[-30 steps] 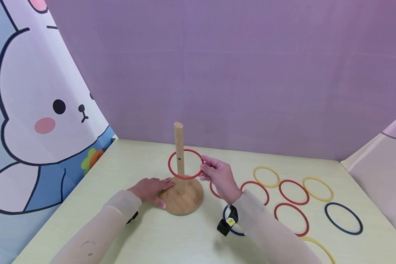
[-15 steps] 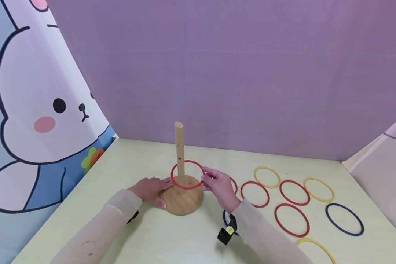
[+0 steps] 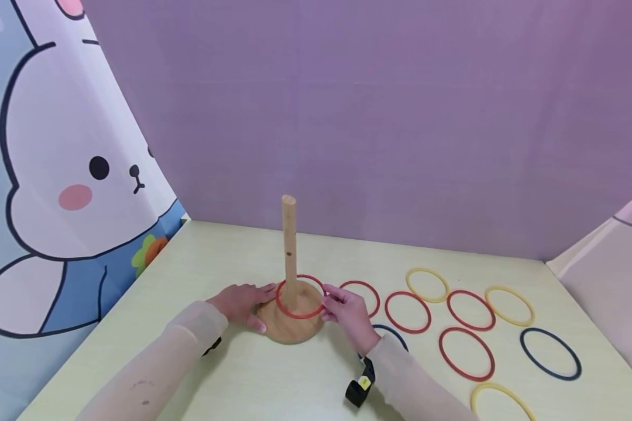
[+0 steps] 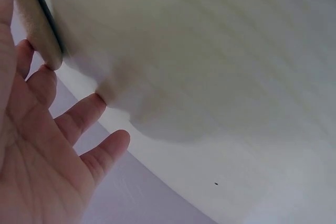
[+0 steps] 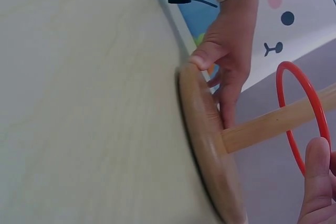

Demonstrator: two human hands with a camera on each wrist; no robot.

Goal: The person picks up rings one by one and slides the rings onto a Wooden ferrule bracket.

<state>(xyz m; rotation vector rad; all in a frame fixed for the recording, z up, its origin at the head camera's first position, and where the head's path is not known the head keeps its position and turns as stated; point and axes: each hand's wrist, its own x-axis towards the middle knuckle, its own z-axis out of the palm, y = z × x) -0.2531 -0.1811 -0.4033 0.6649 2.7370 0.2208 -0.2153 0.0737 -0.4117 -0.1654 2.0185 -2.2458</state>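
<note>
A wooden post (image 3: pixel 289 234) stands upright on a round wooden base (image 3: pixel 289 331) in the middle of the head view. My left hand (image 3: pixel 238 303) rests on the base's left edge, fingers spread over the top and thumb at the near side. My right hand (image 3: pixel 353 316) pinches a thin red ring (image 3: pixel 299 317) by its right side. The ring encircles the post and hangs low over the base. In the right wrist view a gap shows between the red ring (image 5: pixel 317 106) and the base (image 5: pixel 202 129).
Right of the stand lie several more rings: a red ring (image 3: pixel 430 318), a yellow ring (image 3: pixel 447 290) and a dark blue ring (image 3: pixel 579 365) among them. One blue ring (image 3: pixel 395 331) is partly behind my right forearm. A purple cloth (image 3: pixel 347 146) rises behind the table.
My right hand has lowered the red ring along the post towards the base. The left hand stays on the base.
</note>
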